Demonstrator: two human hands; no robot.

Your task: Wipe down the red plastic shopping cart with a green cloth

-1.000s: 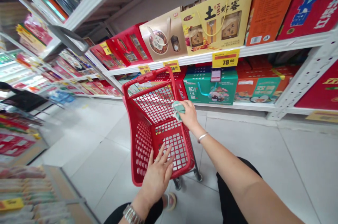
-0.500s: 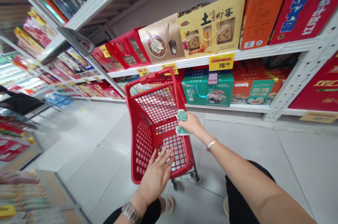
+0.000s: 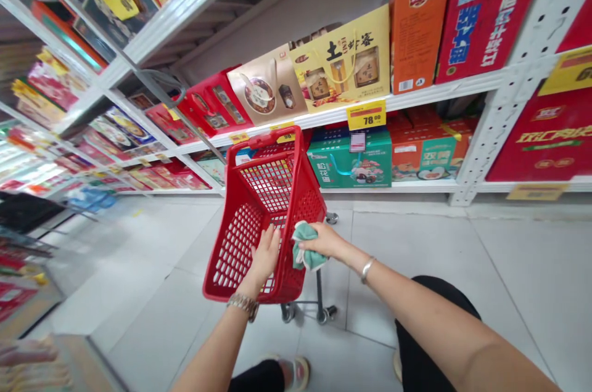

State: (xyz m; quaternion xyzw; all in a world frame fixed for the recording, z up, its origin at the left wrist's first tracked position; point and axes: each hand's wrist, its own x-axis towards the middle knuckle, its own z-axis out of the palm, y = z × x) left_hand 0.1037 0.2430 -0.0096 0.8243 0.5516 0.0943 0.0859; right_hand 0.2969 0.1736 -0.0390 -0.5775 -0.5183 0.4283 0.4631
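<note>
A red plastic shopping cart (image 3: 240, 238) stands on the tiled floor in front of me, tilted with its handle pointing at the shelves. My left hand (image 3: 264, 254) rests on the near end of the basket, fingers curled over its rim. My right hand (image 3: 322, 240) is closed on a bunched green cloth (image 3: 303, 247) and presses it against the cart's right side wall. A watch sits on my left wrist and a silver bangle on my right.
White metal shelves (image 3: 439, 87) run along the far side, stacked with red, orange, green and yellow gift boxes and yellow price tags (image 3: 365, 114). More shelving with goods lines the left (image 3: 55, 102). My legs and a sandal show below.
The cart has rolled and tipped further away to the left. My left hand slid from flat on the near wall up to the rim. My right hand with the cloth moved down the side wall.
</note>
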